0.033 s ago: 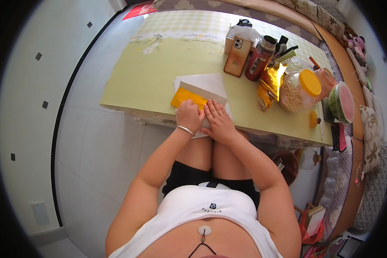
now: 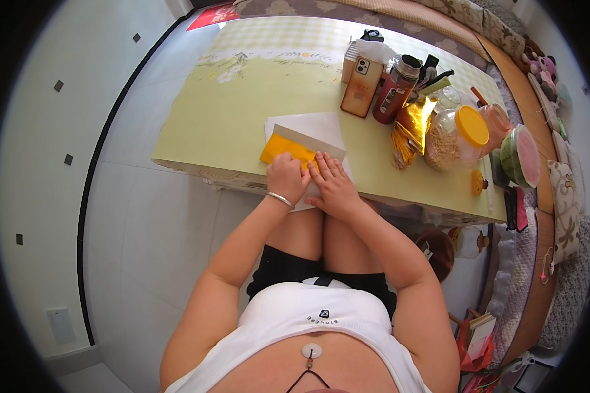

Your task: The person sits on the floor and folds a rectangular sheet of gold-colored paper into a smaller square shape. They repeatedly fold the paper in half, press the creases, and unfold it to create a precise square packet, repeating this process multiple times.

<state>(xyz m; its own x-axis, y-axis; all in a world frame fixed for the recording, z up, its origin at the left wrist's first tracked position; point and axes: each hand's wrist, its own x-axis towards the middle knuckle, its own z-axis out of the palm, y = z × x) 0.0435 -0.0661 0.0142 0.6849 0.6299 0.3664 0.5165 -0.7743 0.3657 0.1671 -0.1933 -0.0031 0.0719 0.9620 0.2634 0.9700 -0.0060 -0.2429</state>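
Observation:
A sheet of yellow paper (image 2: 276, 148) with a pale grey folded strip (image 2: 306, 139) along its far side lies at the table's near edge, on top of white sheets (image 2: 318, 122). My left hand (image 2: 287, 178), a silver bangle at its wrist, is closed with curled fingers on the yellow paper; what those fingers grip is hidden. Beside it, my right hand (image 2: 332, 182) rests flat, fingers stretched over the paper's right part. The two hands nearly touch and cover the paper's near side.
On the table (image 2: 223, 111) stand a phone (image 2: 361, 87), a dark red flask (image 2: 395, 90), gold foil packets (image 2: 415, 124), a yellow-lidded jar (image 2: 449, 147) and a cut watermelon (image 2: 520, 156). A brown bin (image 2: 437, 252) is below at the right.
My left hand has shifted very slightly to the left. My right hand and the papers look nearly the same.

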